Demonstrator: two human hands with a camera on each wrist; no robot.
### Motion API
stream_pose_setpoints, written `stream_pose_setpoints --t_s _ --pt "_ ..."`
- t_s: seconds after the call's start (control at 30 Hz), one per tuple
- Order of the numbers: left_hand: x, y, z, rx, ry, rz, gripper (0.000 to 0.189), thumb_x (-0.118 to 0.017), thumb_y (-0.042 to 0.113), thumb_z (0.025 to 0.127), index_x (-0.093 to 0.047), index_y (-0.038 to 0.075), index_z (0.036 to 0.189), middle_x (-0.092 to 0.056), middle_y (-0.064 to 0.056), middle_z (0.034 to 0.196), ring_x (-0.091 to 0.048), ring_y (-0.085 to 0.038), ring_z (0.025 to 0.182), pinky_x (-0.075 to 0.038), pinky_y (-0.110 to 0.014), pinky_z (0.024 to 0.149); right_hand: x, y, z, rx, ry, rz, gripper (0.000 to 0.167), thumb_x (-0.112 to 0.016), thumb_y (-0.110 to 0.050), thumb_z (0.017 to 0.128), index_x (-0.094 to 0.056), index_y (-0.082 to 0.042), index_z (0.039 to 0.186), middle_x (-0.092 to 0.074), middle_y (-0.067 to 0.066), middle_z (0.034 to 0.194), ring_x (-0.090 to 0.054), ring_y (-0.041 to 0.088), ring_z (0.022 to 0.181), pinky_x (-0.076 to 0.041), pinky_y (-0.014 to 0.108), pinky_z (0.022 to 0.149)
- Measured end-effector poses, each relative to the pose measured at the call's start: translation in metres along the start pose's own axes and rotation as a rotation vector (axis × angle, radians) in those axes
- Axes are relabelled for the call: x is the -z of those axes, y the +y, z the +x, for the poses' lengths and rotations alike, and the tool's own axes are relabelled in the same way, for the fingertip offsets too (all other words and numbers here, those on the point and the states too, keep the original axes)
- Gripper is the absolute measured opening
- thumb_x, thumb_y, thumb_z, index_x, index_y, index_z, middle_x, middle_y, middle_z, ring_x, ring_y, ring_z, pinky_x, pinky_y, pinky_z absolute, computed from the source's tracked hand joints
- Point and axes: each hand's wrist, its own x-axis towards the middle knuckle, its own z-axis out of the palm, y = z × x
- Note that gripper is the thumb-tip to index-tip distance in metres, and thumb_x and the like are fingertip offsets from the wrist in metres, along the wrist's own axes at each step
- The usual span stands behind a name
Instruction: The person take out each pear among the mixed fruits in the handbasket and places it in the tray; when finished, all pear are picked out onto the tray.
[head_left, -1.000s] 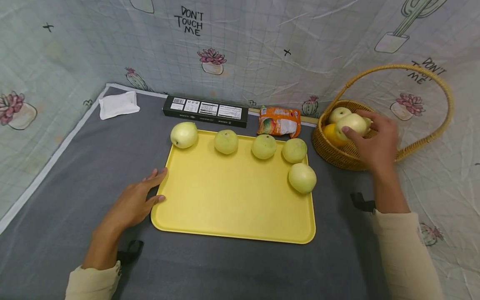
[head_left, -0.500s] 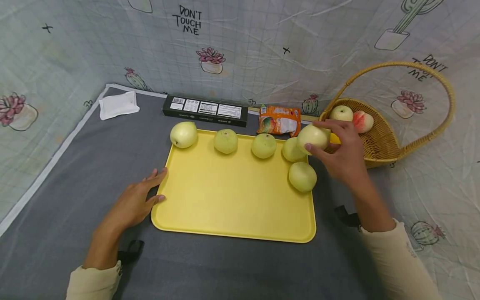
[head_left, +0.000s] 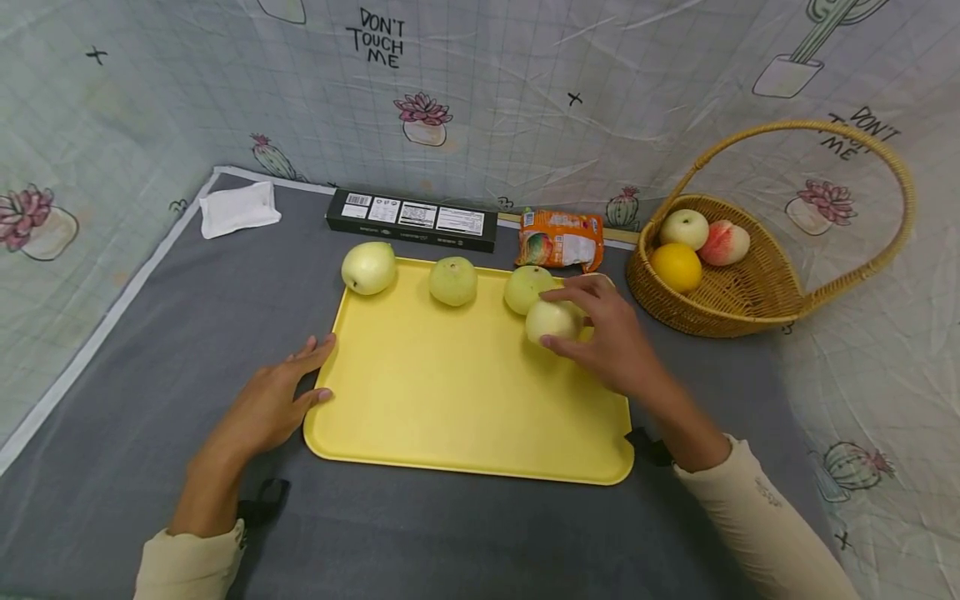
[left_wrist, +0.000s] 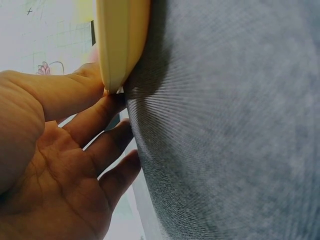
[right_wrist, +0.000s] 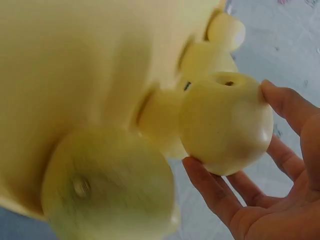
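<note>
My right hand (head_left: 611, 337) holds a pale yellow-green apple (head_left: 551, 323) above the back right part of the yellow tray (head_left: 450, 392). In the right wrist view, thumb and fingertips pinch the apple (right_wrist: 225, 127) from its sides, with the stem hollow showing. Several round pale green fruits stand along the back rim, including a left-corner fruit (head_left: 369, 268), a second fruit (head_left: 453, 281) and a third (head_left: 527, 287) close behind the held apple. My right hand hides the fruits at the tray's right end in the head view. My left hand (head_left: 266, 408) rests against the tray's left rim, fingers loosely extended.
A wicker basket (head_left: 723, 325) with a tall handle stands right of the tray, holding a pale apple (head_left: 684, 229), a peach (head_left: 725, 243) and an orange (head_left: 676, 267). Behind the tray lie a black box (head_left: 411, 221) and an orange packet (head_left: 561, 240). A white packet (head_left: 240, 209) lies far left.
My right hand has lifted the apple out of the basket and carried it left over the tray. The peach and orange now show in the basket. My left hand has stayed at the rim.
</note>
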Motion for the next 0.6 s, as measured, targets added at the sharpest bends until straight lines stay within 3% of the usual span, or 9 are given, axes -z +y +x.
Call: stream_pose_setpoints --t_s 0.3,0.6 --pt "0.0 -0.001 0.0 -0.019 0.007 -0.004 0.081 -0.076 0.011 0.098 -0.034 0.007 0.167 -0.034 -0.021 0.17 -0.038 -0.051 0.153 -0.035 -0.073 0.119 -0.02 0.001 0.002 0.029 -0.156 -0.057 0.053 -0.091 -0.022 0.087 -0.072 -0.016 0.137 -0.054 0.014 0.148 -0.05 0.034 0.138 -0.048 0.057 0.111" --pt "0.0 -0.001 0.0 -0.011 0.004 -0.011 0.081 -0.075 0.011 0.098 -0.033 0.007 0.167 -0.034 -0.025 0.169 -0.037 -0.052 0.153 -0.035 -0.074 0.119 -0.025 -0.002 0.002 0.014 -0.188 -0.143 0.058 -0.091 -0.027 0.088 -0.07 -0.016 0.141 -0.056 0.012 0.145 -0.05 0.034 0.135 -0.048 0.056 0.11"
